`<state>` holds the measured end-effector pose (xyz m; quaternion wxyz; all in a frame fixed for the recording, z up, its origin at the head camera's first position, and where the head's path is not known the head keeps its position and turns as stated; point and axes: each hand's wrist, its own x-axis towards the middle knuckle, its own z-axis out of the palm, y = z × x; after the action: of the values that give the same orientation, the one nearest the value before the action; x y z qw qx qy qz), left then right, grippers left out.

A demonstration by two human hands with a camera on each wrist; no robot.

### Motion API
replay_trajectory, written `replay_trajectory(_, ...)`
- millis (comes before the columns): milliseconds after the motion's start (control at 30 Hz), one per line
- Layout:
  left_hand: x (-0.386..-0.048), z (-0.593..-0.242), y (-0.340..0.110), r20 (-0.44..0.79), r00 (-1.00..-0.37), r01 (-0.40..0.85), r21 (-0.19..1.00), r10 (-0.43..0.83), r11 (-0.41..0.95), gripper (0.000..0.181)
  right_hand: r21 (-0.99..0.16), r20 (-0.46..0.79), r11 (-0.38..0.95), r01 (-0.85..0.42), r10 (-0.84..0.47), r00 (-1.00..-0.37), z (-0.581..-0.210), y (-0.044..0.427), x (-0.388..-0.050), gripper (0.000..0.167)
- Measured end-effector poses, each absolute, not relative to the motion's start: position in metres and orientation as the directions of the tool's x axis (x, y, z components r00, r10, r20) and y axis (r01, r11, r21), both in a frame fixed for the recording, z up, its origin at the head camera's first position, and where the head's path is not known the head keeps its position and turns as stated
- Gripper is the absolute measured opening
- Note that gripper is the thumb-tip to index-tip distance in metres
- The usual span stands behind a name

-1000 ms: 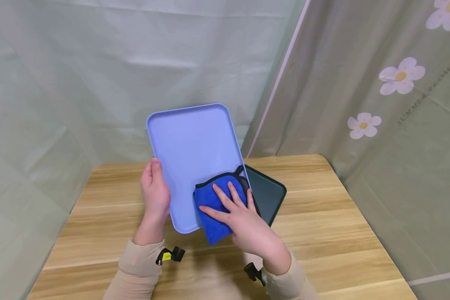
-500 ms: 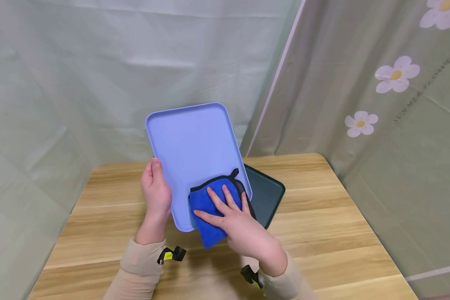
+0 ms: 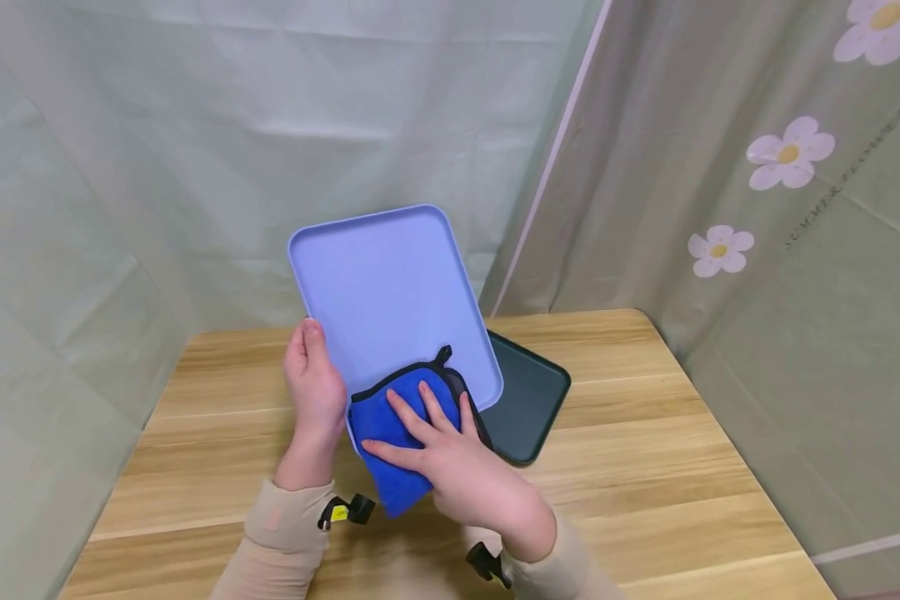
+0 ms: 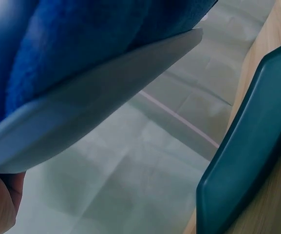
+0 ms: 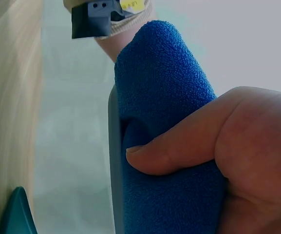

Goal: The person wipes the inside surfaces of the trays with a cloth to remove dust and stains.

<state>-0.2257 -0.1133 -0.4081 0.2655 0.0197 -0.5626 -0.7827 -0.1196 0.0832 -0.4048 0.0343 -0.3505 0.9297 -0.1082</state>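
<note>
In the head view a light blue tray (image 3: 390,292) is held up at a tilt above the table. My left hand (image 3: 317,392) grips its left edge, thumb on the rim, other fingers hidden behind. A blue cloth with black trim (image 3: 390,417) lies against the tray's lower part and hangs past its bottom edge. Spread fingers of my right hand (image 3: 457,467) press the cloth flat on the tray. The right wrist view shows my thumb (image 5: 164,151) on the cloth (image 5: 164,73). In the left wrist view the tray (image 4: 82,107) is edge-on under the cloth (image 4: 82,39).
A dark green tray (image 3: 528,400) lies on the wooden table (image 3: 645,450), partly behind the blue tray. Pale curtains (image 3: 330,108) hang behind the table, and a curtain with printed flowers (image 3: 832,292) hangs at the right.
My right hand and the cloth have slid left and down across the blue tray's lower part. The left hand and tray have barely moved.
</note>
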Motion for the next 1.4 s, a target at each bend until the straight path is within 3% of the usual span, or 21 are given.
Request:
replay_trajectory(400, -0.226, -0.415, -0.121, 0.267, -0.865, 0.391, 0.889, -0.424, -0.238, 0.039, -0.205, 0.016, 0.720, -0.663, -0.675, -0.738, -0.413, 0.085, -0.119, 0.115)
replay_trajectory(900, -0.227, -0.414, -0.134, 0.246, -0.853, 0.377, 0.900, -0.459, -0.219, 0.037, -0.239, -0.011, 0.789, -0.566, -0.584, -0.811, -0.409, 0.115, -0.127, 0.113)
replay_trajectory(1133, -0.226, -0.415, -0.136, 0.237, -0.856, 0.371, 0.901, -0.459, -0.227, 0.036, -0.256, 0.001, 0.787, -0.561, -0.580, -0.815, -0.410, 0.119, -0.128, 0.111)
replay_trajectory(1267, -0.227, -0.416, -0.138, 0.239, -0.860, 0.371, 0.899, -0.450, -0.232, 0.035, -0.289, 0.024, 0.771, -0.567, -0.587, -0.810, -0.409, 0.121, -0.130, 0.112)
replay_trajectory(1400, -0.230, -0.418, -0.144, 0.227, -0.864, 0.350, 0.912, -0.450, -0.212, 0.036, -0.418, 0.111, 0.703, -0.576, -0.589, -0.800, -0.405, 0.127, -0.133, 0.112)
